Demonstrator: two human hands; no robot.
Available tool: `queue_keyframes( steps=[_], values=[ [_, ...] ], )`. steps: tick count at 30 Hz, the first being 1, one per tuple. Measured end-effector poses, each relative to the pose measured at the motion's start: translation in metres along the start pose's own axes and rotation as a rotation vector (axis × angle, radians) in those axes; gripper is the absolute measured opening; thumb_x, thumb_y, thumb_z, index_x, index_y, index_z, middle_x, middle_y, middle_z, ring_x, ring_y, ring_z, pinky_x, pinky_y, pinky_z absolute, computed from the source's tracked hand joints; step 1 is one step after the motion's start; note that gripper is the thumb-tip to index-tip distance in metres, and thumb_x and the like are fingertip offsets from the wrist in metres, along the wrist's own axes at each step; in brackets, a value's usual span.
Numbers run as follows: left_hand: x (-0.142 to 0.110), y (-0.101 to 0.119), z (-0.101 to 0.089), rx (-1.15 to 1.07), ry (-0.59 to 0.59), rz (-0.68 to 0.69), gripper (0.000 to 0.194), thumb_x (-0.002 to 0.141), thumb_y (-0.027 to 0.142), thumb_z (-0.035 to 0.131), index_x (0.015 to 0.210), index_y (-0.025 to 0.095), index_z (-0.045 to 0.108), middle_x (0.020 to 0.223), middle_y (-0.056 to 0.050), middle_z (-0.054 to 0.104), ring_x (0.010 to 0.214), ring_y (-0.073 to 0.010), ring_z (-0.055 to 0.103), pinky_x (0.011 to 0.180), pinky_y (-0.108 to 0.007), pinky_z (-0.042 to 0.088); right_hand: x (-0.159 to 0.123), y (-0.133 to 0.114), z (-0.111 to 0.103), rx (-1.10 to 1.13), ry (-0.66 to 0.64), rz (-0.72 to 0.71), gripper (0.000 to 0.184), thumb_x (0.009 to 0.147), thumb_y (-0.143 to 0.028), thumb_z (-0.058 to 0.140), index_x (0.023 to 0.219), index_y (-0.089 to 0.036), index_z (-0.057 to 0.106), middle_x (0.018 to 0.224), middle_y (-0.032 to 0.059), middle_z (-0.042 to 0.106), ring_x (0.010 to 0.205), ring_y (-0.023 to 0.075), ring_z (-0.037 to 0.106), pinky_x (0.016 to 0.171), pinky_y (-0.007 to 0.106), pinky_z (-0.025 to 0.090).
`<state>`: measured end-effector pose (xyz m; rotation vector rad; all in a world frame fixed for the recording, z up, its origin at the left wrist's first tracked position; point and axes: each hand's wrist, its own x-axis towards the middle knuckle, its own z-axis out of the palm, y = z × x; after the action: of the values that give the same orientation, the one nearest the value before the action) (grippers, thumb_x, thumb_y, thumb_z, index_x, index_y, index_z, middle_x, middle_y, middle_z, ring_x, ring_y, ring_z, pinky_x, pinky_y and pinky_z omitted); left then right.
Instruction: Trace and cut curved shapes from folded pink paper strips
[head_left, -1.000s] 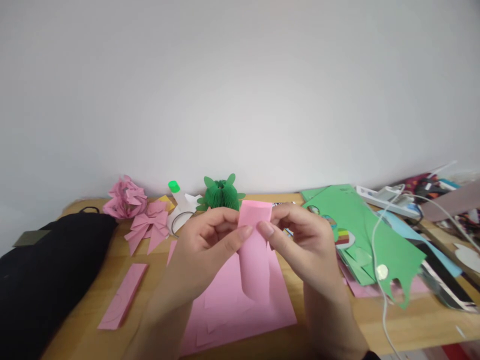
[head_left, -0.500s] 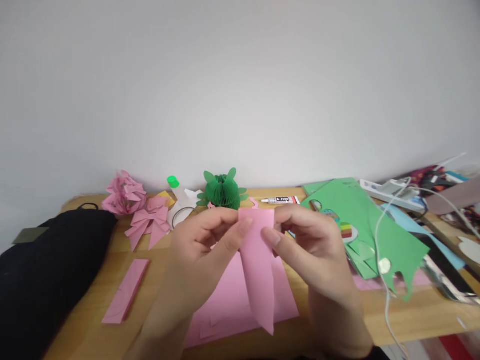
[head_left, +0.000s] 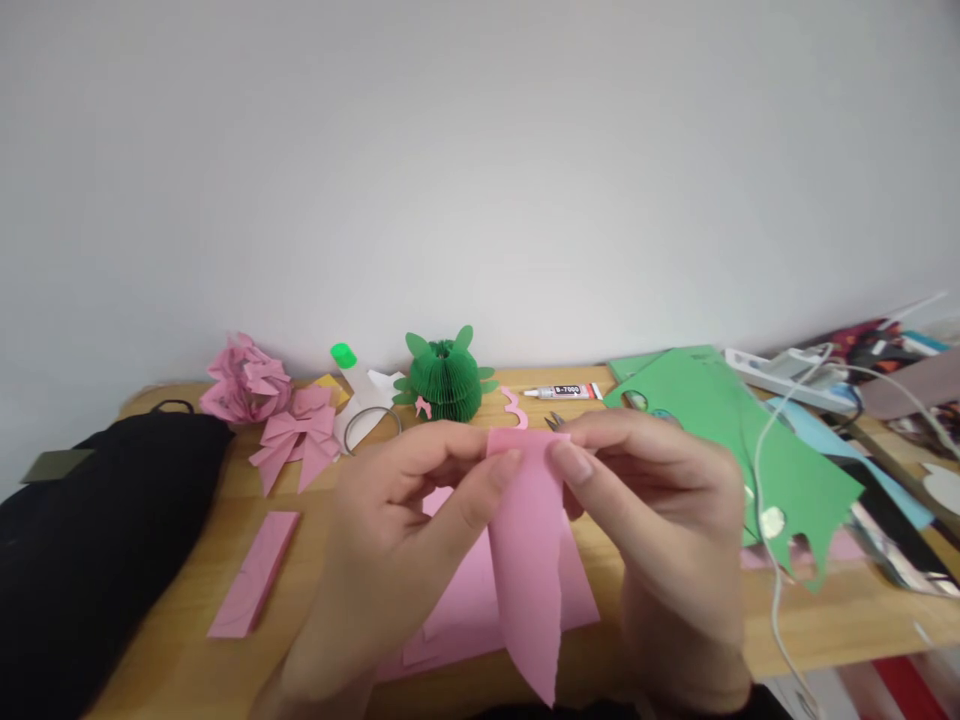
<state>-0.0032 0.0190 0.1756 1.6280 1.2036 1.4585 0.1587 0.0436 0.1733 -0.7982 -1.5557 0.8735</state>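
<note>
A strip of pink paper [head_left: 526,560] hangs between my two hands, its top edge folded over and its right side rough as if torn. My left hand [head_left: 420,520] pinches the upper left corner between thumb and fingers. At the upper right corner, my right hand [head_left: 652,500] grips the same strip, thumb in front and fingers behind. Below lie pink paper sheets [head_left: 457,610] on the wooden table, partly covered by my hands. Left of them is a folded pink paper strip [head_left: 255,575] with a curved line drawn on it.
A green paper honeycomb figure [head_left: 445,385] stands at the back, near a B-7000 glue tube [head_left: 564,391] and a glue stick [head_left: 352,365]. Pink paper bow [head_left: 301,437] and black bag [head_left: 112,520] are left. Green sheets [head_left: 697,400] and a white cable [head_left: 757,470] lie right.
Both hands have shifted slightly right and a little lower with the pink strip. The top edge now shows a fold. Scissor tips have come into view behind my right hand.
</note>
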Motion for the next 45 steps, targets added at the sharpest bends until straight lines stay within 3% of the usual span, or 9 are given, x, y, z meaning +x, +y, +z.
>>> queue_keyframes(
  steps=[12, 25, 45],
  values=[
    [0.0001, 0.0035, -0.0006, 0.101, 0.029, 0.012, 0.012, 0.086, 0.019, 0.065, 0.076, 0.025, 0.066, 0.066, 0.010, 0.067, 0.059, -0.0037, 0.061, 0.055, -0.008, 0.049, -0.0014, -0.0019, 0.0006, -0.001, 0.002, -0.007, 0.012, 0.085, -0.015, 0.065, 0.083, -0.026, 0.070, 0.061, -0.0034, 0.062, 0.048, 0.0088, 0.053, 0.042, 0.022, 0.045],
    [-0.0001, 0.0035, -0.0022, 0.073, 0.003, 0.009, 0.012, 0.086, 0.019, 0.066, 0.079, 0.028, 0.066, 0.070, 0.015, 0.067, 0.061, -0.0003, 0.059, 0.056, -0.005, 0.046, -0.0016, -0.0024, 0.0010, 0.013, 0.009, -0.001, 0.010, 0.084, -0.017, 0.066, 0.082, -0.025, 0.070, 0.061, -0.0031, 0.063, 0.048, 0.0090, 0.053, 0.042, 0.023, 0.045],
    [-0.0014, 0.0021, -0.0017, 0.094, -0.011, -0.003, 0.012, 0.087, 0.022, 0.064, 0.077, 0.027, 0.067, 0.067, 0.011, 0.067, 0.059, -0.0049, 0.060, 0.054, -0.012, 0.048, -0.0013, -0.0037, 0.0009, -0.060, 0.024, -0.024, 0.011, 0.084, -0.017, 0.065, 0.078, -0.024, 0.069, 0.057, -0.0030, 0.062, 0.045, 0.0084, 0.051, 0.038, 0.021, 0.043]
  ],
)
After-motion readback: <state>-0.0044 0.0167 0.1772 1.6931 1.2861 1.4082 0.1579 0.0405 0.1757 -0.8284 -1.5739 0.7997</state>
